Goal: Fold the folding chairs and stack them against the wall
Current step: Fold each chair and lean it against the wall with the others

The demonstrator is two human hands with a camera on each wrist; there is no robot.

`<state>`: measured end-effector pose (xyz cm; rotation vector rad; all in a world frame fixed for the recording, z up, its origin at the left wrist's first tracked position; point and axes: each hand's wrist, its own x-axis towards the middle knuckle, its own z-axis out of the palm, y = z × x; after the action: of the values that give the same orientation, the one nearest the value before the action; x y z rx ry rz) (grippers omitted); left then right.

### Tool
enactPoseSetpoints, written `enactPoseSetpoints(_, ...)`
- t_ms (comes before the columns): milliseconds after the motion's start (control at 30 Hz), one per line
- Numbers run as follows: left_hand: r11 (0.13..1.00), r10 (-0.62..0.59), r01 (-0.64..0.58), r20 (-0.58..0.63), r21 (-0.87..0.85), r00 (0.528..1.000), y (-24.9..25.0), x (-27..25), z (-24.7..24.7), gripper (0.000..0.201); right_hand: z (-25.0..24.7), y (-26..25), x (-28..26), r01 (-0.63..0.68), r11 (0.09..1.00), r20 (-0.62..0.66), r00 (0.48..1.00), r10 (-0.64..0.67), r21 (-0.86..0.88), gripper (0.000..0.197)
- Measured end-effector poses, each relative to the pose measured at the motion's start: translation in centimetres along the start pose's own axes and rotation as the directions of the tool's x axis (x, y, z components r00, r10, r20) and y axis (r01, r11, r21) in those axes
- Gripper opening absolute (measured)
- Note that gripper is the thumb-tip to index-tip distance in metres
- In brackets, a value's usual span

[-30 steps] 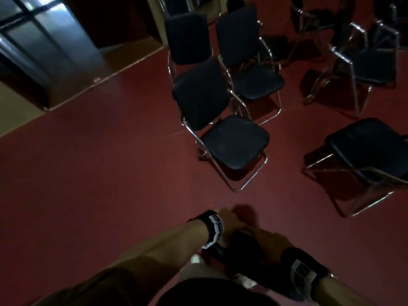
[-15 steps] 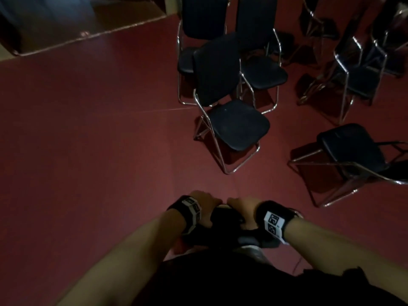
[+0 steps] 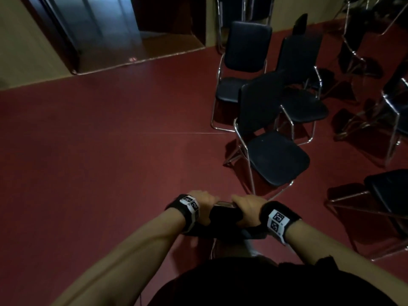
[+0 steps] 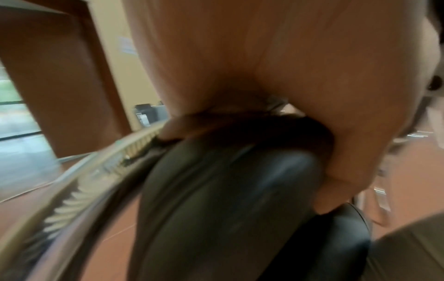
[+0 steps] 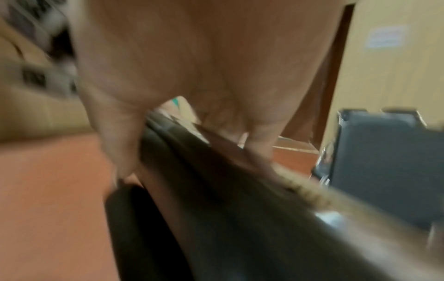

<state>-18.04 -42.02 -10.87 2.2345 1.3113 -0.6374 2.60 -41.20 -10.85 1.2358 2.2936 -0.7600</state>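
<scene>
Both hands (image 3: 204, 203) grip folded chair's (image 3: 223, 219) rounded, padded black edge.

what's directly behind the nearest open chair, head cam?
Behind the nearest open chair stand two more open chairs, one at left and one at right, side by side. Its backrest covers part of both seats. Further back, folded chairs lean at the wall.

Held chair (image 3: 223, 219) mostly hidden below.
</scene>
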Motion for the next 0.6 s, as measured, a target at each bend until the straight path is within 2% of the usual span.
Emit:
enactPoseSetpoints(33,1.0,-0.024,0.024,-0.004,-0.009,1.0,-0.5,-0.2,0.0,0.055,-0.4,0.6,0.1,-0.004,1.0,0.04,0.999,0.004,-0.012,0.052)
enactPoseSetpoints(100,0.999,-0.052,0.052,-0.053,0.014,0.997,-5.1,3.7,-2.2,0.056,-3.6,4.3,5.4,-0.003,0.996,0.034,0.999,0.006,-0.085,0.071)
enactPoseSetpoints(133,0.999,-0.053,0.053,-0.038,-0.002,0.998,-5.3,3.5,-2.0,0.057,-3.0,4.9,5.9,-0.03,0.994,0.04,0.999,0.034,-0.102,0.076)
enactPoseSetpoints(200,0.995,-0.095,0.095,-0.052,0.002,0.994,-9.8,8.3,-5.4,0.061,-6.9,7.7,12.6,-0.046,0.985,0.029,0.998,0.052,-0.166,0.068)
enactPoseSetpoints(233,0.996,-0.092,0.092,-0.038,0.001,0.995,-9.7,8.0,-5.9,0.063,-7.4,7.2,12.7,-0.067,0.981,0.06,0.995,0.079,-0.184,0.06)
enactPoseSetpoints(267,0.994,-0.102,0.1,-0.053,-0.047,0.993,-11.8,9.9,-7.2,0.067,-9.7,8.0,15.8,-0.036,0.977,0.115,0.991,0.062,-0.21,0.054)
enactPoseSetpoints(300,0.986,-0.116,0.103,-0.097,-0.128,0.988,-13.9,11.8,-8.6,0.071,-12.0,8.9,18.9,0.003,0.971,0.128,0.991,0.028,-0.24,0.053)
enactPoseSetpoints(333,0.987,-0.089,0.071,-0.12,-0.142,0.989,-13.6,11.4,-9.2,0.074,-12.7,8.7,18.4,0.006,0.971,0.141,0.99,0.028,-0.241,0.059)
enactPoseSetpoints(400,0.992,-0.107,0.101,-0.088,-0.075,0.99,-17.9,14.8,-11.6,0.072,-16.6,10.4,23.2,0.043,0.973,0.142,0.99,-0.01,-0.227,0.076)
enactPoseSetpoints(467,0.996,-0.085,0.084,-0.027,-0.038,0.996,-22.4,17.7,-13.5,0.078,-19.8,10.9,27.6,0.03,0.979,0.183,0.983,0.007,-0.201,0.072)
enactPoseSetpoints(500,0.993,-0.114,0.114,-0.009,-0.005,0.993,-23.3,17.8,-14.6,0.081,-20.9,10.4,28.3,0.01,0.982,0.166,0.986,0.022,-0.188,0.069)
enactPoseSetpoints(567,0.994,-0.083,0.087,0.062,-0.063,0.995,-27.6,19.2,-16.3,0.077,-23.4,9.1,31.5,0.003,0.982,0.172,0.985,0.03,-0.189,0.067)
enactPoseSetpoints(600,0.99,-0.078,0.084,0.057,-0.116,0.995,-29.5,19.6,-16.9,0.075,-24.3,8.7,33.0,0.006,0.98,0.161,0.987,0.027,-0.201,0.067)
